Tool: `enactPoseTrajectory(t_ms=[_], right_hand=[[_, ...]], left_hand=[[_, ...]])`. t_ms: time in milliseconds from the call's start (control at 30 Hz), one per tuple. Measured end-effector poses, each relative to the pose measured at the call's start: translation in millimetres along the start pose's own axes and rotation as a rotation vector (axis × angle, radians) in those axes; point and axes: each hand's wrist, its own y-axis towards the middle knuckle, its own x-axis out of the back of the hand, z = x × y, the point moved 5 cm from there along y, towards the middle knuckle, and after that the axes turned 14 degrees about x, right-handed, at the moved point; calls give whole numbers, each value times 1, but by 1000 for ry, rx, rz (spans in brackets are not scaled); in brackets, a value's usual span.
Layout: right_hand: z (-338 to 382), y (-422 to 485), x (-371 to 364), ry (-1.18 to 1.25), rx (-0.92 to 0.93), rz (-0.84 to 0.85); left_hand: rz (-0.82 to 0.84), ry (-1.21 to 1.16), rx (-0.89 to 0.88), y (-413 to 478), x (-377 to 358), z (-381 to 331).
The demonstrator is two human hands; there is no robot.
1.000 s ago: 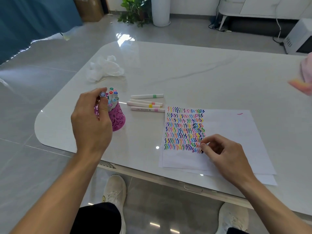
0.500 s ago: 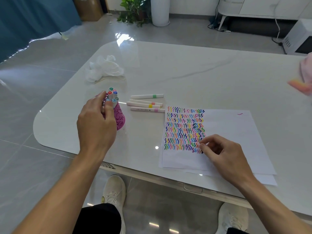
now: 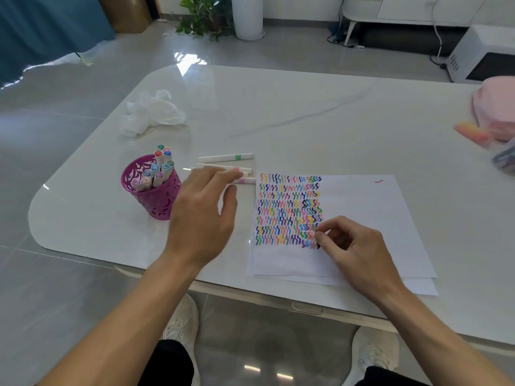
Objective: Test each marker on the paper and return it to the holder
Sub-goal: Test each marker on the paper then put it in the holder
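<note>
Fingers (image 3: 214, 176) of our left hand (image 3: 203, 215) hang loosely spread and empty, blurred, over the loose markers (image 3: 225, 157) beside the paper (image 3: 362, 218). Moments ago they were at the pink holder (image 3: 156, 201), so we judge one marker returned and the next sought. Our right hand (image 3: 351, 246) pinches what seems a marker (image 3: 317, 246), its dark tip on the bottom row.

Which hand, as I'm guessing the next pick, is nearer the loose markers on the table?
Left. The left hand hovers over the loose markers, fingers overlapping them; the right hand sits apart on the paper.
</note>
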Motion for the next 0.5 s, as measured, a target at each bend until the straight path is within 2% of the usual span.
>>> enactPoseTrajectory(t_ms=[200, 500], right_hand=[[0, 0, 8, 5, -8, -31], [0, -2, 13, 11, -22, -55]], left_hand=[[284, 125, 167, -2, -41, 8], [447, 320, 230, 2, -72, 34]])
